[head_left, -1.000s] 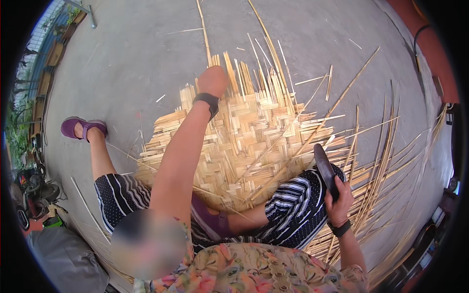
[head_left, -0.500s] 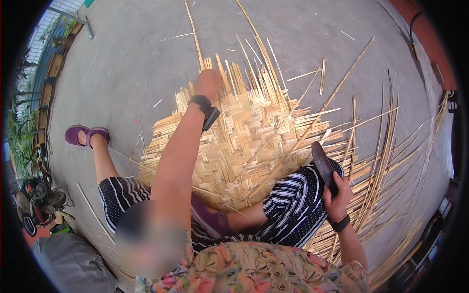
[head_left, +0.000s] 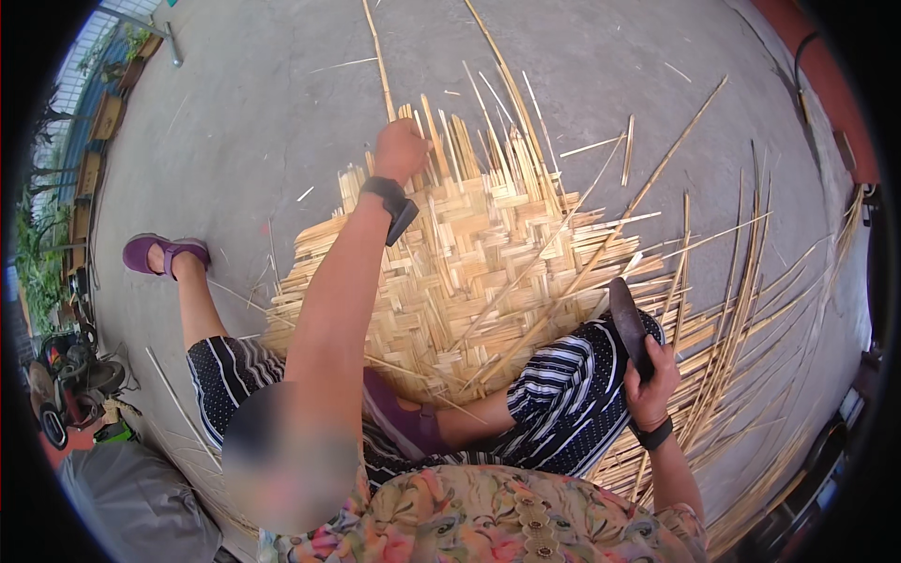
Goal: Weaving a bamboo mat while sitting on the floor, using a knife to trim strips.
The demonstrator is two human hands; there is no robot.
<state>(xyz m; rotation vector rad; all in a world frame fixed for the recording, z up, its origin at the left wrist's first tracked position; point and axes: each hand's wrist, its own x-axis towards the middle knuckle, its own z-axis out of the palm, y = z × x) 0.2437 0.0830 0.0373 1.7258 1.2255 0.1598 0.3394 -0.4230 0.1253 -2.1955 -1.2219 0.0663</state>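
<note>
A partly woven mat (head_left: 441, 281) of pale split-bamboo strips lies on the floor in front of me, with loose strip ends sticking out around it. My left hand (head_left: 402, 152) reaches to its far edge, fingers curled down on a bamboo strip (head_left: 430, 136) among the upright-pointing ends; the fingertips are partly hidden. In my right hand (head_left: 651, 380), above my knee at the mat's right, is a dark, flat, knife-like blade (head_left: 627, 324) with a rounded tip, pointing away from me.
Long loose bamboo strips (head_left: 741, 272) fan out over the grey concrete floor (head_left: 253, 113) at right. My bent leg (head_left: 572, 394) lies against the near side of the mat. Planters (head_left: 89, 178) line the far left, and a grey covered bundle (head_left: 141, 507) sits at lower left.
My left hand was blurred by motion and now rests steadier at the far edge, fingers curled. My right hand keeps the blade in nearly the same place. The view has shifted slightly.
</note>
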